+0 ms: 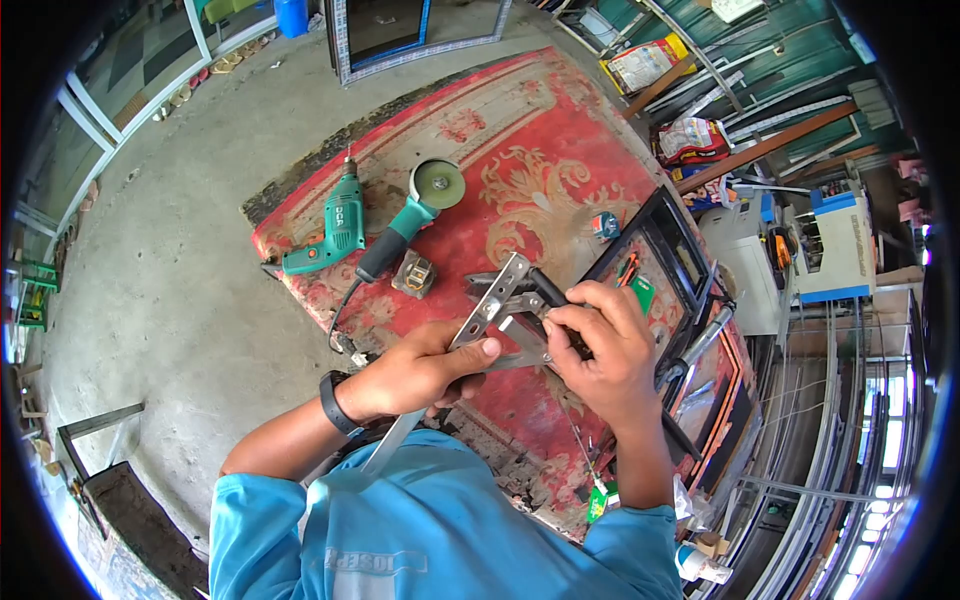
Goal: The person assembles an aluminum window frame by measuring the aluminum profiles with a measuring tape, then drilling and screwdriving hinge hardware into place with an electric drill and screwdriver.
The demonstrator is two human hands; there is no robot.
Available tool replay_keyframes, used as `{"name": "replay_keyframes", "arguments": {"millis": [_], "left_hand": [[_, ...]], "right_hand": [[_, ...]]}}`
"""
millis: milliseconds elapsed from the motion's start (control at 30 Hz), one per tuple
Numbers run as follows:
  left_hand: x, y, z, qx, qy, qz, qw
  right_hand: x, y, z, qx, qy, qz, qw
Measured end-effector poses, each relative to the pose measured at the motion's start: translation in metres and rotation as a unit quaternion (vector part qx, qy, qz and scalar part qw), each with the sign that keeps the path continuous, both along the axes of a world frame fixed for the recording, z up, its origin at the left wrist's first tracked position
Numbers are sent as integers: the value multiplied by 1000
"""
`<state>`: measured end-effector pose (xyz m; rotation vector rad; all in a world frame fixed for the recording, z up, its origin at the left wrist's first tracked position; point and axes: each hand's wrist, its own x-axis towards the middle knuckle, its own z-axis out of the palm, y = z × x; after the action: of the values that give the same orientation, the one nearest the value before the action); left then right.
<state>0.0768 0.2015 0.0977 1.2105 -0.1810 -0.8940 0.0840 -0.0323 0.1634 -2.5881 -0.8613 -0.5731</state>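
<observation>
My left hand (pixel 425 370), wearing a black wristband, is wrapped round a long flat metal window stay hinge (pixel 490 308). The hinge's perforated end points up and away from me, and its strip runs down past my wrist to my shirt. On the other side, my right hand (pixel 610 350) pinches close to the hinge's short linkage arm; the fingertips cover what they grip. A dark bar lies just beyond those fingers. Beneath both hands is a worn red patterned carpet (pixel 540 420) over the work surface.
A green drill (pixel 340 222), an angle grinder (pixel 405 225) and a tape measure (pixel 414 273) lie ahead on the left. Another round tape (pixel 605 226) sits farther right. Black frames (pixel 670 245) line the right side, with metal profiles (pixel 830 420) beyond. Concrete floor (pixel 200 220) spreads leftward.
</observation>
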Motion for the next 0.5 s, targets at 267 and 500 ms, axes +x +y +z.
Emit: {"name": "replay_keyframes", "arguments": {"millis": [267, 500], "left_hand": [[-1, -2, -5, -8, 21, 28, 999], [12, -2, -56, -93, -12, 81, 992]], "right_hand": [[2, -2, 3, 40, 44, -3, 998], [14, -24, -13, 79, -4, 19, 997]]}}
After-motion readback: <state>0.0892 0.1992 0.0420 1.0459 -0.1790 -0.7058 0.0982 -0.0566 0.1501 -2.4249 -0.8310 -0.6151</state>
